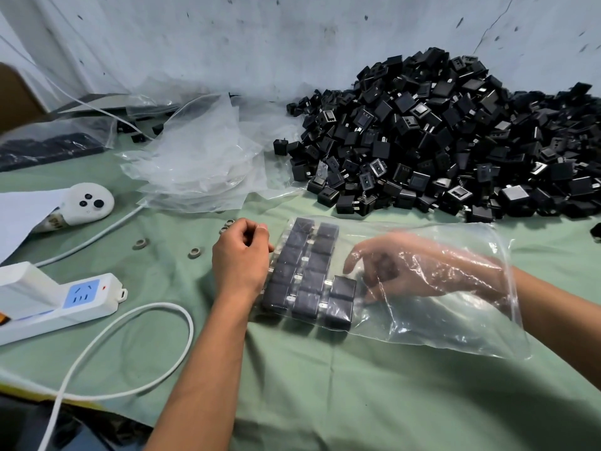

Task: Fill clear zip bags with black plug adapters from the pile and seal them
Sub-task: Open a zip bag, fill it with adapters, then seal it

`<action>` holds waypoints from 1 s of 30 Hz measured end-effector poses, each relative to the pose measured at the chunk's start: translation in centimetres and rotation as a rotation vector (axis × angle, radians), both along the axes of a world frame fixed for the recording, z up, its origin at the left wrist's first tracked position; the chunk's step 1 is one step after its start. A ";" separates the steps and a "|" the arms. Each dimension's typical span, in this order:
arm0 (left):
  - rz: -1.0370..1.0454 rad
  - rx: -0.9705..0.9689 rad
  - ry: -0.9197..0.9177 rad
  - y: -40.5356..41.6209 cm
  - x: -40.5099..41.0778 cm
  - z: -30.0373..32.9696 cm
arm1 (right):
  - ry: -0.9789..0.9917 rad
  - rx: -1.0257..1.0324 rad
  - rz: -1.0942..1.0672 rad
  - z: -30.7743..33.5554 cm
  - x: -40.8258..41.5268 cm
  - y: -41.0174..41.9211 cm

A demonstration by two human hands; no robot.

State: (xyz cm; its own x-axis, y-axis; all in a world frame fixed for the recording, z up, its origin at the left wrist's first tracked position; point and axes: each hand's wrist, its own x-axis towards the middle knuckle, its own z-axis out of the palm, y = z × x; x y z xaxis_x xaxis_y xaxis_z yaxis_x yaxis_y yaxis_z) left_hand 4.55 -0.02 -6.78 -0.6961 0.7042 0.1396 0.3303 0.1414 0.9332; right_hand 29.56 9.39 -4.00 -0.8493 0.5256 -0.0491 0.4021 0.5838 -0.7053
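A clear zip bag [448, 323] lies flat on the green cloth, its open mouth to the right. Several black plug adapters [305, 271] sit in neat rows inside its left end. My right hand [406, 268] is inside the bag up to the wrist, fingers spread and slightly bent, fingertips near the newest adapters; whether it holds one is unclear through the plastic. My left hand [240, 255] rests in a loose fist against the bag's closed left edge. The big pile of loose black adapters [439, 135] lies beyond the bag, at the back right.
A heap of empty clear bags [201, 157] lies at the back centre. On the left sit a white power strip [58, 304] with its looped cable [130, 346], a white remote-like device [87, 203] and several small metal rings [195, 252]. The green cloth [357, 402] covers the table.
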 end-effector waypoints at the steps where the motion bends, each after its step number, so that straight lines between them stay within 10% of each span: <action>1: -0.001 0.003 -0.008 0.0 0.0 0.0 | -0.019 -0.021 0.037 0.5 0.9 0.0; 12: 0.048 -0.010 0.028 -0.5 0.9 2.0 | -0.126 -0.419 -0.147 2.8 15.2 3.0; 19: -0.274 0.002 0.341 0.8 11.9 5.8 | -0.033 0.428 -0.967 0.4 12.6 5.9; 23: -0.523 -0.201 0.520 1.4 19.4 5.7 | -0.242 0.480 -1.015 -0.9 10.9 6.9; 30: -0.568 -0.310 0.647 1.9 24.1 5.6 | -0.064 0.378 -0.922 -0.3 12.7 6.0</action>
State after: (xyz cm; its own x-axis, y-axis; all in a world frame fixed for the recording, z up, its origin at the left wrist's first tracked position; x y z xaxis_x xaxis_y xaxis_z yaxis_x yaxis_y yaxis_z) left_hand 28.62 1.90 -1.15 -0.0850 0.9879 0.1296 0.8721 0.0109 0.4892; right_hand 42.24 15.39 -4.31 -0.1027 0.9686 0.2265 0.8419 0.2059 -0.4989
